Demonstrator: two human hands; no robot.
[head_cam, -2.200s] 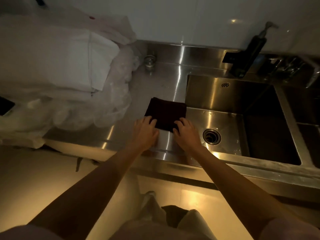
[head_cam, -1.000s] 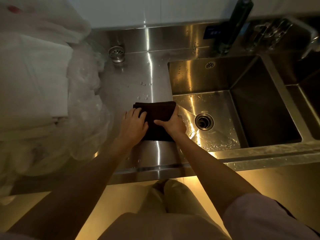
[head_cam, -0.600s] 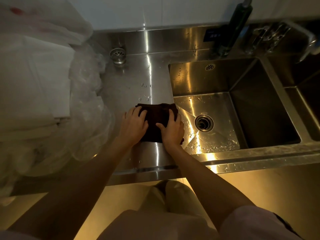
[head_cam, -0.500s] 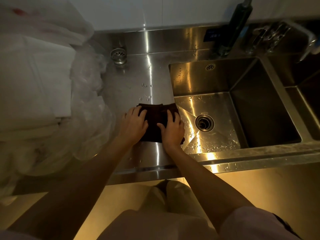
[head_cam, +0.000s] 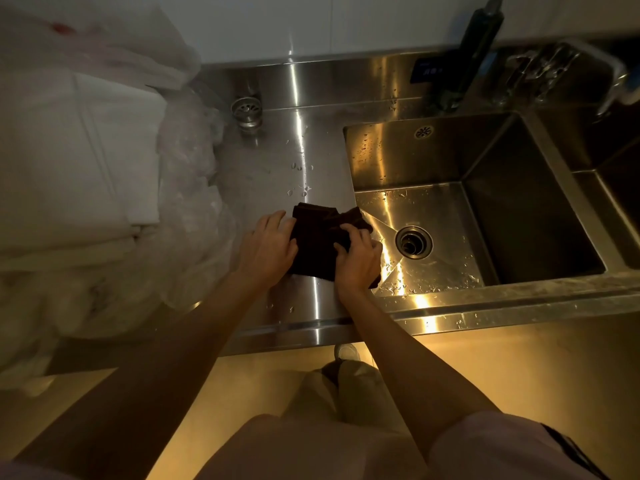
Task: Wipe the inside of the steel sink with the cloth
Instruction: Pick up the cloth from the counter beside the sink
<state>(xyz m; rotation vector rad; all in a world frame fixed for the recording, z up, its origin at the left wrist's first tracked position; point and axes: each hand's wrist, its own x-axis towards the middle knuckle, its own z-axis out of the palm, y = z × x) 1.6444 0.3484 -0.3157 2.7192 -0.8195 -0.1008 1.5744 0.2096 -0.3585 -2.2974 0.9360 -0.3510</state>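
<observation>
A dark folded cloth [head_cam: 317, 233] lies on the steel counter at the left rim of the steel sink [head_cam: 408, 157]. My left hand [head_cam: 268, 245] lies on the cloth's left edge, fingers fairly straight. My right hand [head_cam: 356, 258] grips the cloth's right side with curled fingers, bunching it up at the sink's edge. The sink floor is wet, with a round drain [head_cam: 414, 242] just right of my right hand.
White bags and clear plastic [head_cam: 104, 174] fill the counter to the left. A loose metal strainer [head_cam: 246, 110] stands at the back of the counter. A dark soap pump bottle [head_cam: 474, 46] and a faucet [head_cam: 554, 71] stand behind the sink. A second basin [head_cam: 616, 161] lies at far right.
My right hand's fingers have curled and gathered the cloth's right side, so the flat cloth is now crumpled and lifted at the sink rim. My left hand has barely moved.
</observation>
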